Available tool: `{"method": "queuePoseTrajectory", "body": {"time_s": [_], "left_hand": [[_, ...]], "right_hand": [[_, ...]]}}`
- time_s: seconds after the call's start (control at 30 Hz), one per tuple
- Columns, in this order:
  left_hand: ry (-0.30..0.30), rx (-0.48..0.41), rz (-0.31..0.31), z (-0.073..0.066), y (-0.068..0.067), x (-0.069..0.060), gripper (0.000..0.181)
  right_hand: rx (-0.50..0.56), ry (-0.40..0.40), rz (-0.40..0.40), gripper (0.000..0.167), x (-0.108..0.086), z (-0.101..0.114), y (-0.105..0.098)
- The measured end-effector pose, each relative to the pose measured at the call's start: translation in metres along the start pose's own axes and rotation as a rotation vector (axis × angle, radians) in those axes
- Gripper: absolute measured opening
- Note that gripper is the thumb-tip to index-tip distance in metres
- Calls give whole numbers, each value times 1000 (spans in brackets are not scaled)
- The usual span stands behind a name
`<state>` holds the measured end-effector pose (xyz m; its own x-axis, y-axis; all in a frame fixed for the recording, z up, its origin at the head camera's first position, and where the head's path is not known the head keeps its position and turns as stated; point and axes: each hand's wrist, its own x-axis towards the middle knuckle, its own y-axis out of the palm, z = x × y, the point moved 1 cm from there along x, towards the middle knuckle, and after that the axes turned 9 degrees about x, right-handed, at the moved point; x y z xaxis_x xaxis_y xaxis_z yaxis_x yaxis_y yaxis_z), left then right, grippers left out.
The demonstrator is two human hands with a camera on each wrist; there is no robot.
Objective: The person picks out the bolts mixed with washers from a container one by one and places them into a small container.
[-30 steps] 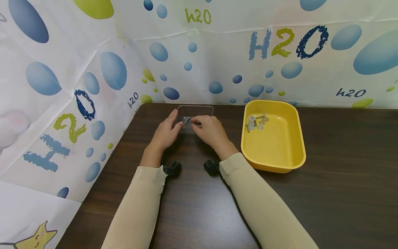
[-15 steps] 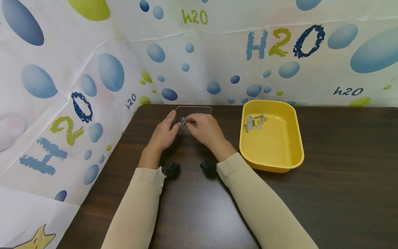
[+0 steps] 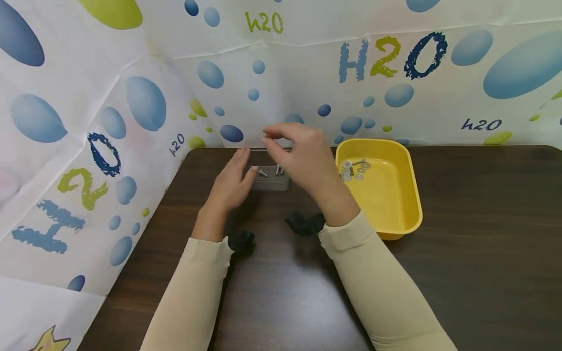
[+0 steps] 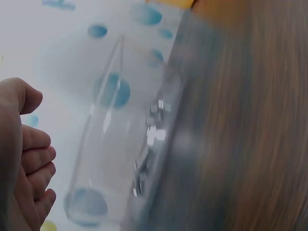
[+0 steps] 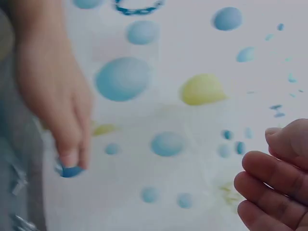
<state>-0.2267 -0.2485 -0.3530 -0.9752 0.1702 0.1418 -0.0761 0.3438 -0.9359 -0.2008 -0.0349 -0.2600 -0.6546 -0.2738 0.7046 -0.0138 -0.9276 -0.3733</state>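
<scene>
A clear plastic box [image 3: 270,183] with metal screws [image 3: 262,173] in it stands at the table's back edge. My left hand [image 3: 228,185] is at its left side, fingers fairly straight; whether they touch it is unclear. In the left wrist view the box [image 4: 122,139] and its screws [image 4: 156,134] are blurred, right of my left hand [image 4: 24,154]. My right hand [image 3: 307,156] hovers above and right of the box, fingers bent towards the thumb. The right wrist view shows my right hand [image 5: 276,185] with a gap between thumb and fingers and nothing visible there.
A yellow tray [image 3: 391,204] right of the box holds several washers [image 3: 360,170] and screws [image 3: 359,162] at its back left. A white sheet [image 3: 298,87] with blue and green spots rises behind and to the left of the dark table [image 3: 272,292].
My right hand has risen from the box and moved right, letting go of the screw at its fingertips. My left hand has stayed by the box. The head view has shifted slightly.
</scene>
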Motion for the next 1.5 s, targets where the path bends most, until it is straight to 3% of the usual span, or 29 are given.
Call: {"method": "queuePoseTrajectory", "body": {"time_s": [0.17,0.37,0.53,0.67,0.8,1.07,1.27,1.4,1.5], "left_hand": [[94,13,21,-33,-4,0,64],[229,10,38,-73,-1,-7,64],[323,42,131,-100,14,-13,65],[336,53,209,-115,26,-18,66],[342,66,247,-125,36,-21,70],[359,116,255,-140,53,-26,75],[388,170,233,-144,53,-26,76],[409,188,219,-147,50,-25,77],[416,190,202,-148,50,-25,76]], "right_hand": [[4,-44,-80,22,0,-1,-27],[-61,-35,-103,21,-3,-7,-52],[-137,10,-64,23,1,-9,-73],[-205,59,-1,24,7,-19,-90],[-260,166,77,26,11,-41,-102],[-357,566,402,33,-1,-112,-107],[-355,712,490,32,-16,-150,-103],[-339,830,550,35,-22,-163,-102],[-372,852,589,35,-24,-169,-99]]}}
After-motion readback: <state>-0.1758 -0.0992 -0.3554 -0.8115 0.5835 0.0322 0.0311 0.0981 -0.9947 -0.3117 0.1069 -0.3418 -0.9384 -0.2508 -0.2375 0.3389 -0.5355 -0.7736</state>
